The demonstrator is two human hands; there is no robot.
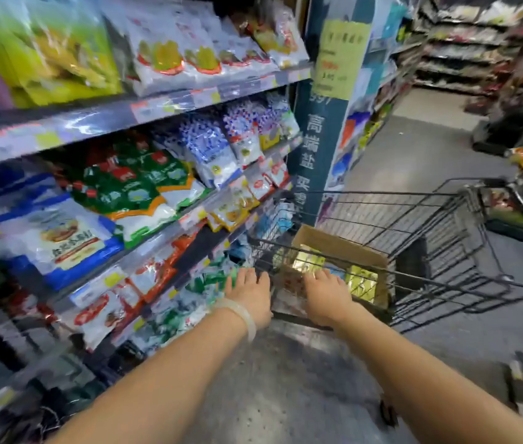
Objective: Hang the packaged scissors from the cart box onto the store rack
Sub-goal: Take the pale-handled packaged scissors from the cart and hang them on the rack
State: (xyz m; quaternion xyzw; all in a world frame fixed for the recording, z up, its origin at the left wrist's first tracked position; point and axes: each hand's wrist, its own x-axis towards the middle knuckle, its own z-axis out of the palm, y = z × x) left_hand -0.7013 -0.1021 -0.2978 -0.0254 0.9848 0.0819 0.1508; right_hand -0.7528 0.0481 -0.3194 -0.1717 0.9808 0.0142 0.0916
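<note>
Scissors packs not clear to see; likely in cardboard box [340, 251] inside cart [430, 238], under shiny gold packs [361, 280]. Box sits at near end of cart, easy to reach. Left hand [250, 293] and right hand [327, 293] both on cart's near rim, fingers lying over it, likely to push or steady cart. Picture blurry, so cannot tell if fingers curl round bar. Neither hand holds pack. Shelves [164, 107] of food bags on left; no rack hooks seen. Hanging not started.
</note>
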